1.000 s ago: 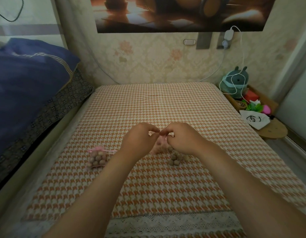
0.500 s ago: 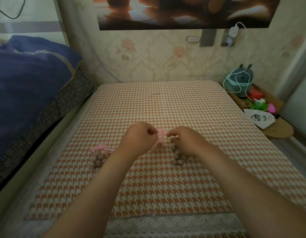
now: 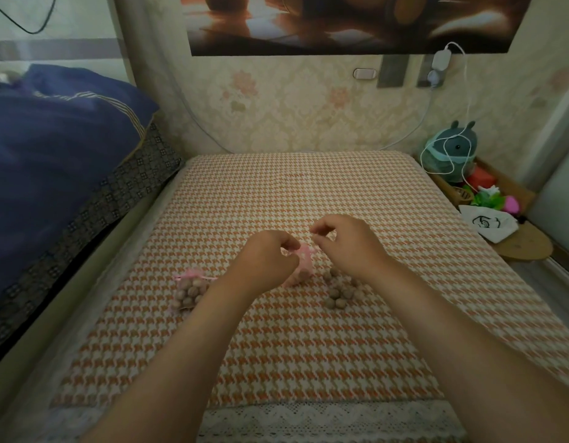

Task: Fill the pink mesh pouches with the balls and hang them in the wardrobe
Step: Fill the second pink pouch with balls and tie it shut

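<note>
Pinching the pink pouch [image 3: 300, 266] at its neck, left hand [image 3: 267, 259] closed on it above the bed [image 3: 308, 193].
Right hand [image 3: 344, 243] pinches shut beside it, contents unclear; loose balls [image 3: 340, 290] below, filled pouch [image 3: 189, 290] left.

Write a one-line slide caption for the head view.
Left hand holds a pink mesh pouch on the houndstooth cloth, between a filled pouch and loose balls.
</note>
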